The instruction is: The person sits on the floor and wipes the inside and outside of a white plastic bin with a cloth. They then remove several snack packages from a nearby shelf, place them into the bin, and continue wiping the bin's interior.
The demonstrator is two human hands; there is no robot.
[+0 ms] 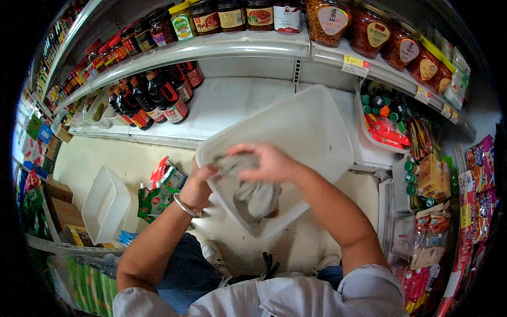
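Note:
A translucent white plastic bin point(332, 126) is tilted in front of me, its far end over the lower shelf. My left hand point(198, 186), with a bangle at the wrist, grips the bin's near left rim. A grey cloth point(259, 198) bunches against that same corner and hangs down inside the bin. On the cloth is my right hand point(273, 164), thumb and fingers curved around part of it; motion blurs both. The fingertips of my left hand are partly hidden behind the rim and cloth.
Dark sauce bottles point(168, 99) stand on the lower shelf point(222, 95). To the right sits a bin of packets and bottles point(386, 134). Another white bin point(105, 206) and green packets point(156, 202) are on the floor at left. Jars point(259, 16) line the shelf above.

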